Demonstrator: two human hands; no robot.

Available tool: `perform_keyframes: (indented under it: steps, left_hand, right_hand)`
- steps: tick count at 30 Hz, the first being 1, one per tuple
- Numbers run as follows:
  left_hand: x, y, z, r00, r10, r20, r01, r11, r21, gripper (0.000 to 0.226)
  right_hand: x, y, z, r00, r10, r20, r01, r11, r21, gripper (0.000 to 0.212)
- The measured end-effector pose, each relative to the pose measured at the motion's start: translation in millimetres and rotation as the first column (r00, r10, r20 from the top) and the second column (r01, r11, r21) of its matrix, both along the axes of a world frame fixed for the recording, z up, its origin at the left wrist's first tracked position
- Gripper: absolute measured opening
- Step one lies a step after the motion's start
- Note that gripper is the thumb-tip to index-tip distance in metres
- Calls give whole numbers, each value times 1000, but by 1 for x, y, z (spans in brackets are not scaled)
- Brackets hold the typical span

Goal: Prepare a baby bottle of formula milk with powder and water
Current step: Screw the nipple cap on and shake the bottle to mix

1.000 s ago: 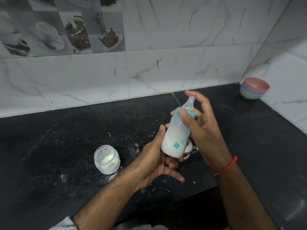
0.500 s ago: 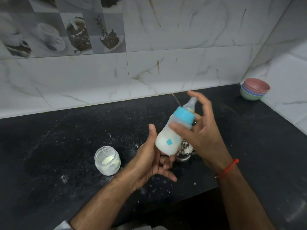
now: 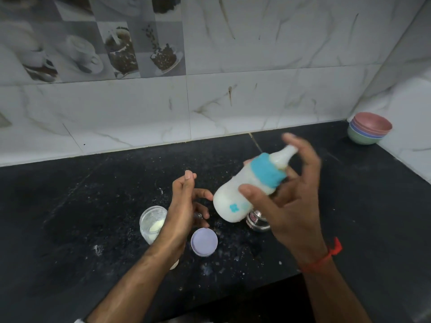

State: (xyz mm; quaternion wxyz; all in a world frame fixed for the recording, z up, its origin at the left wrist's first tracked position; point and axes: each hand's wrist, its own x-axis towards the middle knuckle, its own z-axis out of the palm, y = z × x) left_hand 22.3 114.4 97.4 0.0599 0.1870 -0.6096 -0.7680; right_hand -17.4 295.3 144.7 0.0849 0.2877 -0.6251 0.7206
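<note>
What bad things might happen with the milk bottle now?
The baby bottle is tilted, held only by the right hand; the left hand is off it, so it might slip. The open powder jar beside the left wrist could get knocked over, with its lid off.

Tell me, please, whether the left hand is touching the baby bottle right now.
Apart. The head view shows dark countertop between the left hand and the base of the baby bottle, which only the right hand grips.
</note>
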Motion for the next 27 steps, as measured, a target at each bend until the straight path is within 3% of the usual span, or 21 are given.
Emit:
perform_keyframes:
  steps: [2, 4, 5, 7, 9, 11, 14, 16, 17, 19, 20, 21, 23, 26, 27]
  left_hand:
    - [0, 0, -1, 1000, 0, -7, 0, 1000, -18, 61]
    - [1, -1, -1, 1000, 8, -14, -9, 1000, -28, 58]
    - [2, -2, -1, 1000, 14, -14, -15, 999, -36, 55]
    - [1, -2, -1, 1000, 22, -10, -22, 998, -58, 46]
    - [-1, -2, -2, 1000, 30, -5, -30, 997, -76, 38]
    - [-3, -2, -2, 999, 33, -9, -34, 995, -91, 34]
    - [-5, 0, -1, 999, 34, -35, -38, 993, -111, 29]
    - [-5, 1, -1, 997, 46, -62, -55, 988, -141, 23]
    - [-5, 1, -2, 996, 50, -75, -61, 986, -156, 20]
    - [-5, 1, -3, 994, 55, -89, -70, 983, -169, 16]
    - [-6, 2, -3, 994, 59, -92, -74, 982, -172, 15]
    - [-5, 2, -3, 994, 58, -94, -74, 981, -179, 15]
    - [-6, 2, -2, 994, 43, -104, -63, 979, -192, 12]
    - [-6, 2, -5, 993, 51, -105, -70, 980, -188, 10]
    - [-7, 3, -6, 993, 58, -104, -76, 980, -183, 9]
  right_hand:
    - [2, -6, 7, 964, -12, 264, 112, 924, -366, 73]
    - [-3, -8, 2, 871, 30, 491, 294, 768, -569, 64]
    - [-6, -6, -5, 838, 34, 545, 343, 744, -573, 60]
    - [-7, -4, -19, 825, -30, 564, 330, 836, -439, 62]
    - [-2, -3, -27, 891, -73, 449, 158, 975, -156, 76]
    - [4, -2, -23, 958, -75, 277, 64, 997, 48, 84]
    - [12, -4, 3, 985, -171, 16, 172, 974, -146, 91]
    - [15, -7, 13, 922, -330, -202, 285, 932, -223, 84]
    - [14, -7, 8, 875, -389, -288, 351, 920, -175, 81]
    - [0, -2, -15, 866, -331, -375, 406, 904, 138, 69]
    - [-3, -1, -24, 918, -249, -308, 347, 880, 323, 72]
    - [-2, 0, -29, 946, -208, -248, 297, 862, 410, 75]
    - [3, -1, -16, 917, -260, -301, 350, 888, 298, 82]
    - [10, -5, 4, 793, -394, -465, 401, 912, -88, 83]
    - [6, -7, -1, 791, -401, -462, 402, 910, -101, 84]
